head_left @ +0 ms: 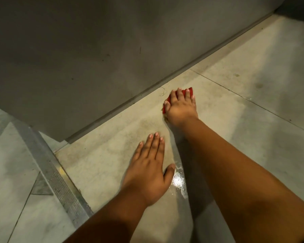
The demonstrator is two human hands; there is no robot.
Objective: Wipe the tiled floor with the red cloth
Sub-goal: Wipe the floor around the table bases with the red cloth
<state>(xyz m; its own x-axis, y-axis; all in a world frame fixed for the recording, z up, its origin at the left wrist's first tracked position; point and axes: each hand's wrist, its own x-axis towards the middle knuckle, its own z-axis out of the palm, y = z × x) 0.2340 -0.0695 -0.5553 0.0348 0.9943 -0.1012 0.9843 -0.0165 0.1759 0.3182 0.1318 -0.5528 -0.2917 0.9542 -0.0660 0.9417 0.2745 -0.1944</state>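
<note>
My right hand (pixel 180 106) presses flat on the red cloth (pixel 189 91), which lies on the beige tiled floor (pixel 235 102) close to the wall's skirting. Only the cloth's far corner and left edge show past my fingers. My left hand (pixel 150 165) rests palm down on the floor nearer to me, fingers together and holding nothing. A wet, shiny streak (pixel 178 179) runs between my two arms.
A grey wall (pixel 95 50) with a low skirting strip (pixel 147 92) runs diagonally behind the cloth. A thin thread (pixel 162 92) lies by the skirting. At the left a metal threshold strip (pixel 60 183) divides this floor from lighter marbled tiles (pixel 9 172).
</note>
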